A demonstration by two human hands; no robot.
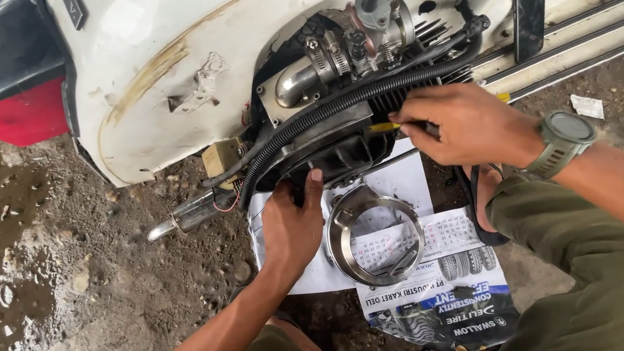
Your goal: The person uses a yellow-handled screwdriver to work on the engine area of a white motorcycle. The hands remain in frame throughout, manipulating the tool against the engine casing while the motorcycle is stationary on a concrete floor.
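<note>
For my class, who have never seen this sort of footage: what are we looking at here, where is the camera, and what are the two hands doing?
The single picture comes from a camera worn on a person's head, looking down at their own bare hands. They crouch beside a white scooter with its side opened, showing the dark engine. The left hand presses against the engine's lower edge. The right hand, with a watch on its wrist, holds a thin yellow-handled tool against the engine; its tip is hidden. On the muddy ground lies a printed calendar sheet, and on it rests a round metal ring-shaped part.
</note>
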